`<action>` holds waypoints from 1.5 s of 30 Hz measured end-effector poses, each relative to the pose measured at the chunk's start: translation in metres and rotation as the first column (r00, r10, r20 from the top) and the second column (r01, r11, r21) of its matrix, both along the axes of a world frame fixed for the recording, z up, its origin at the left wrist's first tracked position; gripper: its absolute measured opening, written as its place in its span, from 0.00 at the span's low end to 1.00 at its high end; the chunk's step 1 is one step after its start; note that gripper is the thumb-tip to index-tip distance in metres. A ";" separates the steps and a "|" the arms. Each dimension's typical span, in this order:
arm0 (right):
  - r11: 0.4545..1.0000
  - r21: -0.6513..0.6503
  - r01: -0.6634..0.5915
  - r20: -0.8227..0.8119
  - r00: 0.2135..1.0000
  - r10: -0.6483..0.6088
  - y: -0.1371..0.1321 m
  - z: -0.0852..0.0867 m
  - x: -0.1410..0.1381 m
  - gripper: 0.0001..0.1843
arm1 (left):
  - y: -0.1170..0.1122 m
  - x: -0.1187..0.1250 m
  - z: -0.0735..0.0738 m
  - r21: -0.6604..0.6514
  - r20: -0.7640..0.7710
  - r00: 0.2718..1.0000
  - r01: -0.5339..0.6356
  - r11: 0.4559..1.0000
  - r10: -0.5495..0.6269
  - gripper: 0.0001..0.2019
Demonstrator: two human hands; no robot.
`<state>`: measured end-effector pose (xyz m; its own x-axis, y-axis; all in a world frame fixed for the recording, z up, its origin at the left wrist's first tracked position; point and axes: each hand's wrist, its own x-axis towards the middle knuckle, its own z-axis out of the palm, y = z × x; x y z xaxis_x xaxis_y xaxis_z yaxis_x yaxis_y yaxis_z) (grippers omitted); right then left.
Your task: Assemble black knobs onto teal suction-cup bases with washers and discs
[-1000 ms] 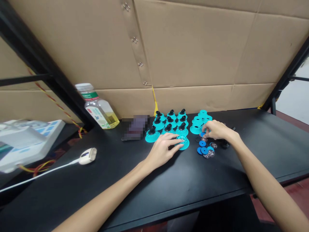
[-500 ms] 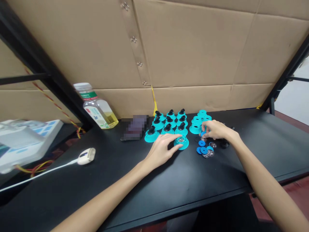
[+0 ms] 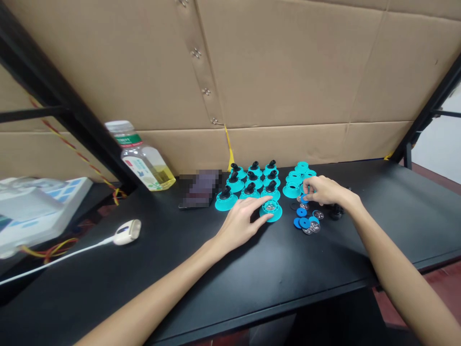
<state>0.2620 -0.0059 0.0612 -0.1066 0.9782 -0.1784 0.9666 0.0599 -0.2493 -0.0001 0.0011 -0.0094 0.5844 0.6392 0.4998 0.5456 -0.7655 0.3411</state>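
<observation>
My left hand (image 3: 240,226) grips the left rim of a turquoise rubber suction-cup base (image 3: 271,216), with thumb and fingers on either side of it. A clear disc (image 3: 270,206) lies in that cup. My right hand (image 3: 324,190) pinches a small blue disc (image 3: 305,197) at its fingertips. Between my hands lie loose blue discs (image 3: 301,212) and clear discs (image 3: 315,227). Several turquoise bases with black knobs (image 3: 225,199) stand in rows, and several knobless bases (image 3: 292,190) stand behind my right hand.
All of this is on a black table (image 3: 252,288). A pixelated dark phone (image 3: 200,188) and an oil bottle (image 3: 144,163) stand behind it. A white corded device (image 3: 127,232) lies left, beside a white box (image 3: 36,211). Black parts (image 3: 336,211) lie right. Cardboard (image 3: 288,72) forms the back wall.
My left hand has slid from over the cup to its left rim, uncovering the clear disc. My right hand has shifted slightly, and the view has tilted a little.
</observation>
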 end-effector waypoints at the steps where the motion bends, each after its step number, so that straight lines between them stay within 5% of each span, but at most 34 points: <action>1: 1.000 0.001 -0.003 0.002 1.000 0.003 0.000 0.000 0.001 0.07 | 0.000 0.000 0.000 0.002 0.004 1.000 -0.001 1.000 0.001 0.20; 27: 1.000 0.011 0.007 0.025 1.000 -0.007 0.001 -0.001 0.002 0.03 | 0.000 -0.001 -0.001 -0.018 -0.011 1.000 -0.004 1.000 0.003 0.23; 32: 0.993 0.099 -0.065 -0.033 0.997 0.069 0.001 -0.002 -0.004 0.06 | 0.000 0.000 -0.001 -0.030 -0.015 1.000 -0.006 1.000 0.006 0.23; 37: 0.992 0.038 -0.124 -0.042 0.991 0.126 0.000 -0.004 -0.014 0.04 | 0.000 0.000 -0.001 -0.048 -0.021 1.000 0.000 0.999 -0.001 0.23; 42: 0.993 0.110 -0.032 0.106 0.994 0.020 -0.001 -0.001 -0.010 0.05 | -0.001 0.000 0.001 -0.053 -0.027 1.000 -0.006 0.999 0.005 0.22; 45: 0.999 0.034 0.014 0.137 0.990 -0.019 -0.001 0.001 -0.007 0.06 | -0.001 0.000 0.001 -0.053 -0.035 0.999 -0.010 0.999 0.008 0.23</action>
